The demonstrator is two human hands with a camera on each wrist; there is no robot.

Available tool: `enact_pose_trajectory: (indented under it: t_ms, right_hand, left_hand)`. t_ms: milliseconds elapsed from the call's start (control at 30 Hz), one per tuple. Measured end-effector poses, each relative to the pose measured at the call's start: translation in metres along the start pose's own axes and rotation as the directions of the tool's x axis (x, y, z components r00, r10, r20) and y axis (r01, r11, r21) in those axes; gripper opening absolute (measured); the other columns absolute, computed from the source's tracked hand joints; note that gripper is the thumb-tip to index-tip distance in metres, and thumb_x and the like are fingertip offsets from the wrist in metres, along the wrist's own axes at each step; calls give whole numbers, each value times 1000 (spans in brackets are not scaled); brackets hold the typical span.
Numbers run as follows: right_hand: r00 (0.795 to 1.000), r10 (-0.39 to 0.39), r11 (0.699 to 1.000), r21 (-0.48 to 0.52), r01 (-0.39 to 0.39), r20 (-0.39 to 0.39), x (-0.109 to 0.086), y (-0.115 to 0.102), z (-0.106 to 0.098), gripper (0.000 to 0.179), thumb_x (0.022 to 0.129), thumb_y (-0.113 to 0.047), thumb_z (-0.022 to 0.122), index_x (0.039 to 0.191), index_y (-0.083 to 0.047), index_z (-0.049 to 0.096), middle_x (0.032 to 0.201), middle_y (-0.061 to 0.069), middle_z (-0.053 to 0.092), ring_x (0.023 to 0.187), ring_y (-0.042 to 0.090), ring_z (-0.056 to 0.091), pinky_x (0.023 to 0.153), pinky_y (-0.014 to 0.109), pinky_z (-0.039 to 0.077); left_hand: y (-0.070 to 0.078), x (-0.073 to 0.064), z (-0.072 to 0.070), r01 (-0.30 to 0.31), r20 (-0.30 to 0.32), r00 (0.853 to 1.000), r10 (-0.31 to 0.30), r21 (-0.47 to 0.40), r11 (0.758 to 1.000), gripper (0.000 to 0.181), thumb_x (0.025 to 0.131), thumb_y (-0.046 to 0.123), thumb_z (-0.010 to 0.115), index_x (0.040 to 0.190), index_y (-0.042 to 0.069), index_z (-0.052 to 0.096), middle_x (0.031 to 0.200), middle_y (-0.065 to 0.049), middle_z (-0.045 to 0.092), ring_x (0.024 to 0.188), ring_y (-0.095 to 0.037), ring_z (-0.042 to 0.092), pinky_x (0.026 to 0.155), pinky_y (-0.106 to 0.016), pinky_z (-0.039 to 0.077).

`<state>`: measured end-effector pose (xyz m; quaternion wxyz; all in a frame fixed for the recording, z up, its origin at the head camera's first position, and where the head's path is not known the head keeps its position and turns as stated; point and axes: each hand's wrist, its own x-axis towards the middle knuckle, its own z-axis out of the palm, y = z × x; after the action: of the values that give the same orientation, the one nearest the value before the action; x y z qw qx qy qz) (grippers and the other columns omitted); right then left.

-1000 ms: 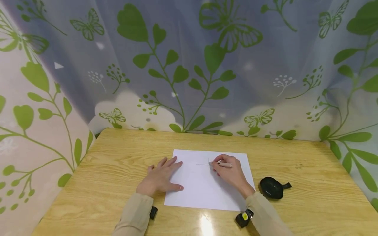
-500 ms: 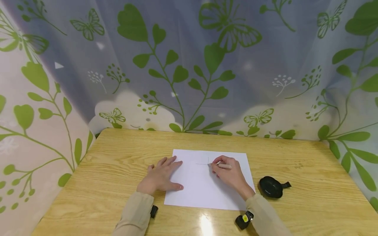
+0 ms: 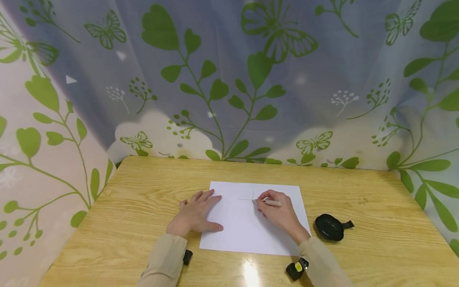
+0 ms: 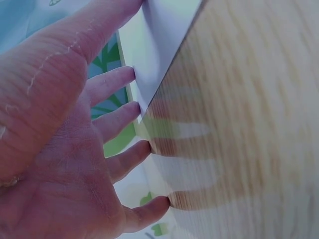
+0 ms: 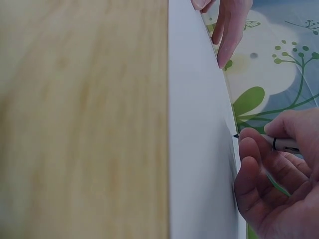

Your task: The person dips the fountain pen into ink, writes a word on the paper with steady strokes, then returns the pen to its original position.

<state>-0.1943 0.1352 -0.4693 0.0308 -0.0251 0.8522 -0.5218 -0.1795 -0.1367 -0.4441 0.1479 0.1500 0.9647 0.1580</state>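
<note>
1. Pinching the pen (image 3: 274, 203), your right hand (image 3: 281, 211) has thumb and fingers clamped on its barrel; the dark tip points left at the paper (image 3: 238, 237).
2. Your tip is nearer the paper's far edge than its near edge, beside two thin lines (image 3: 245, 199): a longer one running sideways and a shorter one running away from you.
3. Your left hand (image 3: 193, 217) lies across the paper's left edge, fingers spread apart, clamped on nothing.
4. From the left wrist you see your index and middle fingertips at the paper's corner, while the ring and little ones touch the table (image 3: 136, 191).
5. Between your hands you have a broad stretch of paper, widest toward its near edge.
6. Beyond the far edge, a band of wood separates your paper from the curtain (image 3: 229, 119).
7. Just beyond the paper's right edge is the pan (image 3: 329, 228), near your right sleeve (image 3: 322, 259), its handle pointing away from your hand; only a narrow strip of wood parts pan and paper.
8. Your right wrist device (image 3: 295, 269) sits just short of the near edge.
9. To the left of your left hand, wood runs on to the table's side edge; likewise to the right of the pan.
</note>
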Motion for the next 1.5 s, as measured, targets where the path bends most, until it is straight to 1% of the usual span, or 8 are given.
enact_pose_trajectory:
  t_ms: [433, 633, 867, 1233, 1500]
  right_hand:
    - [1000, 7, 1000, -3, -7, 13, -3, -1, 1, 8, 93, -17, 72, 92, -9, 72, 73, 5, 75, 59, 17, 66, 52, 25, 47]
    - [1000, 4, 1000, 9, -4, 21, -4, -1, 1, 8, 93, -16, 72, 92, -9, 72, 74, 6, 75, 60, 18, 67, 52, 25, 49]
    - [1000, 5, 1000, -6, -5, 24, -5, -1, 1, 8, 92, -16, 72, 92, -9, 72, 73, 5, 75, 59, 17, 66, 52, 24, 47]
    - [999, -9, 1000, -20, 10, 32, -6, -1, 0, 8, 93, -17, 72, 94, -9, 72, 73, 3, 75, 61, 17, 68, 53, 26, 50]
    - [999, 1, 1000, -21, 0, 35, -7, -2, 1, 7, 93, -19, 72, 93, -11, 72, 74, 3, 75, 62, 17, 68, 54, 26, 49]
  left_hand:
    - [1, -1, -1, 2, -1, 1000, -2, 0, 1000, 86, 83, 52, 80, 156, 26, 44, 170, -5, 28, 155, -42, 25, 110, -80, 25]
    - [1, -1, 0, 4, -1, 1000, -4, -4, 1000, 86, 83, 52, 80, 156, 26, 44, 170, -5, 28, 155, -41, 25, 111, -79, 25]
    - [0, -1, 1, 9, 3, 1000, -9, -10, 1000, 86, 82, 51, 81, 156, 26, 44, 170, -4, 27, 155, -41, 24, 110, -80, 24]
    - [0, 0, 1, 6, 1, 1000, -6, -19, 1000, 86, 82, 51, 81, 156, 25, 44, 170, -4, 27, 155, -42, 24, 110, -81, 23]
    - [0, 0, 0, 4, 1, 1000, -4, -29, 1000, 86, 83, 50, 80, 156, 25, 44, 171, -5, 27, 155, -42, 23, 110, -81, 22]
